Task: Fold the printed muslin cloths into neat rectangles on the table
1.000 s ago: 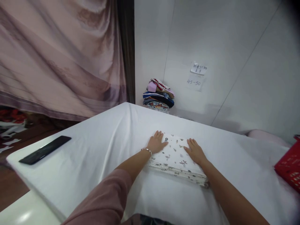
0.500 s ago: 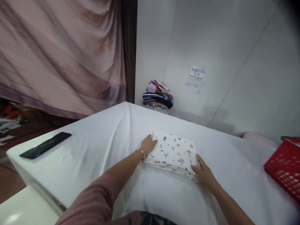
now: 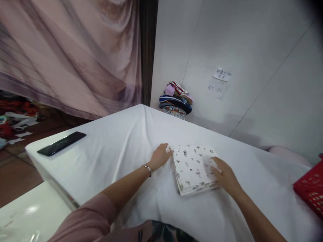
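Note:
A folded white cloth (image 3: 193, 168) with small grey plant and animal prints lies in several layers on the white-covered table. My left hand (image 3: 161, 156), with a bracelet on the wrist, pinches its far left corner between thumb and fingers. At the right edge, my right hand (image 3: 224, 173) grips the cloth, the thumb on top and the other fingers bent over the edge; this hand is slightly blurred. The near left corner of the cloth shows its stacked layers.
A black flat object (image 3: 62, 144) lies on the table's left part. Behind the table's far edge is a pile of folded fabrics (image 3: 176, 99) against the wall. A red basket (image 3: 310, 185) stands at the right. A pink curtain (image 3: 75, 57) hangs at the left.
The cloth has turned, its near left corner swinging toward me. My left hand has moved from its left side to the far corner. The view has shifted slightly left.

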Demonstrator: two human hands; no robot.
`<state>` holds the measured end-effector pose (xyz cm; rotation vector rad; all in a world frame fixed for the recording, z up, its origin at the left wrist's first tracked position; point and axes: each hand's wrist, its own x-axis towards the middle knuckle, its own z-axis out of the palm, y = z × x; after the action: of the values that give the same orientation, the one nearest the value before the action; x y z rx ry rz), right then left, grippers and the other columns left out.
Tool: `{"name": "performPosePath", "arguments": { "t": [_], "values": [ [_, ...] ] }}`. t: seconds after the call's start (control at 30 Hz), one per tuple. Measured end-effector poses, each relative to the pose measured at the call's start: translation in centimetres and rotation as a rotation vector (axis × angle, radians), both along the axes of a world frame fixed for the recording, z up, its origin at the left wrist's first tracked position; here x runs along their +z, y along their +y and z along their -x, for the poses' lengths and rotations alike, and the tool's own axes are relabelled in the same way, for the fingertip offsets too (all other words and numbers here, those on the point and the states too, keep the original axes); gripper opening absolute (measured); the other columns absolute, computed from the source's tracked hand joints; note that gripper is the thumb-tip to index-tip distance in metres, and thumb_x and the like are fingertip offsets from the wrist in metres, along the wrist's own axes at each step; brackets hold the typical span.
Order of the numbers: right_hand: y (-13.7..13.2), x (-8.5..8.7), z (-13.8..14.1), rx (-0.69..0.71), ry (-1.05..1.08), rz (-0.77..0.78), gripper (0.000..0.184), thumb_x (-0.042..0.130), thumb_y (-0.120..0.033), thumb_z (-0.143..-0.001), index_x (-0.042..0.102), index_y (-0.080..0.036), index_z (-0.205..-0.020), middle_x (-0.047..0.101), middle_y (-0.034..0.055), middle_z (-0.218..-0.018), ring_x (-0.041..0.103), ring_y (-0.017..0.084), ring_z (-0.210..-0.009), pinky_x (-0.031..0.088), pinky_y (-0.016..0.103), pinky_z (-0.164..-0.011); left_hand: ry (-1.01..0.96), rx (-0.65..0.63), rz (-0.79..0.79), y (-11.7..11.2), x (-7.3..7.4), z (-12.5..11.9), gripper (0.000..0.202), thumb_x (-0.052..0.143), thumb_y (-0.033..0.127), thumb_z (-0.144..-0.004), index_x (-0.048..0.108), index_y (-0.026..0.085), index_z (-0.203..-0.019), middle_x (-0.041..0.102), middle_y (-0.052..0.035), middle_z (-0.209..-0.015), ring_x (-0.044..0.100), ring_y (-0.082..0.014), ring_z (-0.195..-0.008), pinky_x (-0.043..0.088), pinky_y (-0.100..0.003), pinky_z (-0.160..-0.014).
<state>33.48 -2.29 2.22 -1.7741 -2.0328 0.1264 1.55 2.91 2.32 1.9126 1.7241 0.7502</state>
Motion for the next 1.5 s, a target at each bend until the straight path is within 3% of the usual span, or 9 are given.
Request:
{"name": "performPosePath", "arguments": {
  "t": [0.1, 0.2, 0.37, 0.5, 0.63, 0.77, 0.93, 1.23, 1.5],
  "values": [
    [-2.4, 0.3, 5.8, 0.187, -0.058, 0.074, 0.054, 0.034, -0.047, -0.089, 0.040, -0.020, -0.136, 0.033, 0.0060, -0.145, 0.025, 0.024, -0.134, 0.021, 0.044, -0.110, 0.056, -0.191, -0.216, 1.6, 0.0, -0.9, 0.049, 0.040, 0.045, -0.089, 0.042, 0.018, -0.130, 0.040, -0.0082, -0.140, 0.032, -0.0207, -0.130, 0.026, -0.032, -0.107],
    [-4.3, -0.9, 9.4, 0.407, -0.167, 0.139, 0.058, 0.034, -0.049, -0.090, 0.026, -0.026, -0.142, 0.022, 0.0029, -0.149, 0.017, 0.024, -0.137, 0.016, 0.048, -0.110, 0.142, -0.357, -0.230, 2.6, -1.5, -1.7, 0.045, 0.038, 0.042, -0.091, 0.042, 0.022, -0.131, 0.038, -0.0047, -0.142, 0.027, -0.0207, -0.133, 0.021, -0.037, -0.110],
    [-5.4, -3.3, 10.5, 0.485, -0.277, 0.039, 0.062, 0.040, -0.049, -0.089, 0.025, -0.021, -0.143, 0.022, 0.0078, -0.148, 0.017, 0.027, -0.136, 0.016, 0.052, -0.109, 0.140, -0.344, -0.224, 3.0, -4.1, -1.6, 0.044, 0.033, 0.040, -0.092, 0.040, 0.026, -0.133, 0.039, -0.0016, -0.142, 0.029, -0.0203, -0.132, 0.023, -0.042, -0.109],
    [-5.7, -2.7, 9.5, 0.501, -0.249, 0.045, 0.056, 0.039, -0.045, -0.090, 0.027, -0.025, -0.142, 0.029, 0.0057, -0.146, 0.023, 0.025, -0.135, 0.020, 0.050, -0.109, 0.076, -0.363, -0.185, 3.6, -3.8, -1.4, 0.044, 0.037, 0.043, -0.090, 0.046, 0.026, -0.130, 0.042, -0.0009, -0.139, 0.034, -0.0181, -0.129, 0.025, -0.036, -0.109],
    [-5.0, -2.1, 5.4, 0.271, -0.196, 0.004, 0.048, 0.036, -0.043, -0.091, 0.039, -0.026, -0.136, 0.038, 0.0059, -0.141, 0.028, 0.025, -0.133, 0.019, 0.054, -0.107, 0.069, -0.237, 0.009, 4.7, -2.2, -1.4, 0.050, 0.036, 0.051, -0.088, 0.050, 0.023, -0.126, 0.043, -0.0016, -0.139, 0.039, -0.0168, -0.126, 0.030, -0.025, -0.105],
    [-2.9, -2.4, -1.3, -0.128, -0.106, -0.039, 0.049, 0.039, -0.043, -0.087, 0.050, -0.016, -0.127, 0.044, 0.0143, -0.136, 0.033, 0.030, -0.130, 0.028, 0.052, -0.103, 0.154, -0.178, 0.108, 6.1, -0.8, -1.5, 0.062, 0.048, 0.052, -0.080, 0.047, 0.014, -0.129, 0.048, -0.0126, -0.134, 0.044, -0.0266, -0.122, 0.034, -0.034, -0.100],
    [-0.8, -2.2, -6.2, -0.409, 0.232, 0.223, 0.058, 0.050, -0.047, -0.078, 0.051, -0.013, -0.125, 0.057, 0.0137, -0.122, 0.054, 0.026, -0.111, 0.040, 0.040, -0.096, 0.247, -0.215, 0.194, 7.8, 0.1, -2.3, 0.055, 0.065, 0.044, -0.064, 0.060, 0.013, -0.110, 0.061, -0.0156, -0.115, 0.057, -0.0311, -0.104, 0.045, -0.033, -0.083],
    [-0.7, -2.3, -2.3, -0.396, 0.474, 0.307, 0.073, 0.062, -0.043, -0.070, 0.042, -0.014, -0.134, 0.063, 0.0099, -0.111, 0.060, 0.025, -0.098, 0.046, 0.037, -0.086, 0.254, -0.186, 0.067, 12.4, 2.4, -2.2, 0.047, 0.065, 0.030, -0.067, 0.059, 0.018, -0.111, 0.057, -0.0090, -0.118, 0.054, -0.0249, -0.108, 0.041, -0.028, -0.088],
    [-0.8, -2.2, 0.1, -0.355, 0.337, 0.314, 0.071, 0.053, -0.053, -0.077, 0.038, -0.017, -0.137, 0.058, 0.0114, -0.119, 0.055, 0.027, -0.107, 0.042, 0.040, -0.092, 0.238, -0.062, 0.046, 12.9, -0.5, -0.4, 0.060, 0.058, 0.041, -0.079, 0.042, 0.013, -0.129, 0.046, -0.0155, -0.130, 0.050, -0.0261, -0.115, 0.041, -0.031, -0.091]
  ]
}}
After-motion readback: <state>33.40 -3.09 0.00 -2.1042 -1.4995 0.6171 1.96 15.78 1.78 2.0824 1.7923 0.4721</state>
